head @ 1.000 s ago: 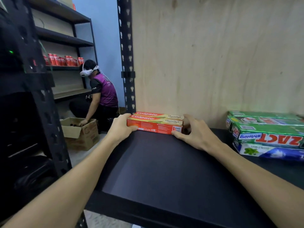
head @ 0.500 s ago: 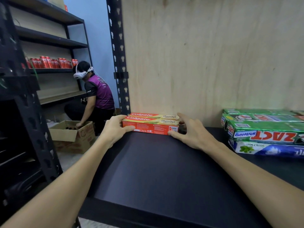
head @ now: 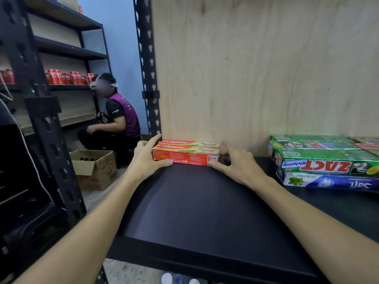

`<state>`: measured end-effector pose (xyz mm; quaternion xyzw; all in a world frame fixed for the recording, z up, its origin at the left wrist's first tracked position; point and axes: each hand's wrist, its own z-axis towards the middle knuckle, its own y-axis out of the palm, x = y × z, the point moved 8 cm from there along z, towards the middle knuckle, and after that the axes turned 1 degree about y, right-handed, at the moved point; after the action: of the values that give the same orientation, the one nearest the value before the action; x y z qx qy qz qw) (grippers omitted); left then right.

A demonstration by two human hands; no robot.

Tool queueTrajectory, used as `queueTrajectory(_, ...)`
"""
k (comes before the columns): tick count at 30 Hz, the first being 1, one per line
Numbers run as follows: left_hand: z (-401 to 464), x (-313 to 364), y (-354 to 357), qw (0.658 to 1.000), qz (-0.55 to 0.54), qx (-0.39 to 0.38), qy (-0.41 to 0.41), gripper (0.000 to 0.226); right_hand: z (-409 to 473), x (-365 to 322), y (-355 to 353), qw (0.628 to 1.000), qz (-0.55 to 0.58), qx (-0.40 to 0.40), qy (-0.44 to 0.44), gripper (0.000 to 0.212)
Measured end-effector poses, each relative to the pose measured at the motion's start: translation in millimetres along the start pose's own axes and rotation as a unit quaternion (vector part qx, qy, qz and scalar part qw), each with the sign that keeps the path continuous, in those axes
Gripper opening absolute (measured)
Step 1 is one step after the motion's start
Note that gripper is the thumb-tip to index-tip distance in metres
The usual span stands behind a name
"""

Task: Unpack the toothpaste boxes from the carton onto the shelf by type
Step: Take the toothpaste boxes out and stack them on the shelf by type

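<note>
Two red and yellow Colgate boxes (head: 185,153) lie side by side at the back left of the black shelf (head: 205,212), against the plywood back panel. My left hand (head: 144,159) cups their left end, thumb on the front face. My right hand (head: 235,163) holds their right end, thumb at the front corner. At the right of the shelf lies a stack of green ZACT boxes (head: 324,158) on top of a blue mint box (head: 328,181). The carton I unpack from is not in view.
A black perforated upright (head: 148,78) stands just left of the Colgate boxes. Beyond it another person (head: 114,117) crouches by an open cardboard box (head: 95,169) on the floor. Red cans (head: 67,76) line a shelf at the far left.
The view has shifted slightly. Both hands stay on the ends of the Colgate boxes, which have barely moved against the back panel.
</note>
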<state>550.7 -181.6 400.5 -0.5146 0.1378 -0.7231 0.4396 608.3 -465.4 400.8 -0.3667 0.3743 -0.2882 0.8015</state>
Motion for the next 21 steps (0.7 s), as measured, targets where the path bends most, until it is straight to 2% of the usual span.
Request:
queueTrajectory(5,-42,52,-10,0.975,0.182,0.078,0.102,0.080,-39,-12,-21,0.998,-0.047,0.026,0.012,0.070)
queueTrajectory(7,-62,81,-3,0.963,0.206,0.091,0.149,0.070,-61,-19,-35,0.997,-0.058,0.043,-0.002,0.064)
queueTrajectory(12,-110,171,40,0.970,0.077,0.056,0.223,0.050,-127,-8,-82,0.993,-0.085,0.070,-0.036,0.060)
queueTrajectory(17,-142,246,104,0.972,-0.032,0.005,0.232,0.034,-181,49,-146,0.982,-0.153,0.109,0.011,0.055)
queueTrajectory(21,-162,308,160,0.969,-0.073,-0.042,0.232,0.036,-217,108,-199,0.964,-0.214,0.145,0.058,0.051)
